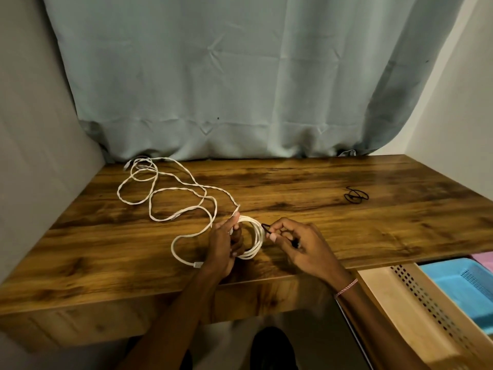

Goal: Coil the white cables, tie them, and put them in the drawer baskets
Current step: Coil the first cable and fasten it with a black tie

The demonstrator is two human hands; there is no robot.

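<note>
At 4 o'clock the open drawer (373, 332) holds 3 baskets side by side: a beige basket (400, 303), a blue basket (453, 287) and a pink basket (484, 259) at the frame edge. Near the front edge of the wooden desk (293, 182), the left hand (222, 248) grips the white cable coil (254, 236); the right hand (301, 248) pinches a black tie (266, 228) against it. Loose white cable (165, 194) sprawls toward 10 o'clock; a spare black tie (356, 196) lies at 2 o'clock, bare wood between

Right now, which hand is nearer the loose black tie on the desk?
Right. The right hand is left of the loose tie; the left hand farther left, gripping the coil.
</note>
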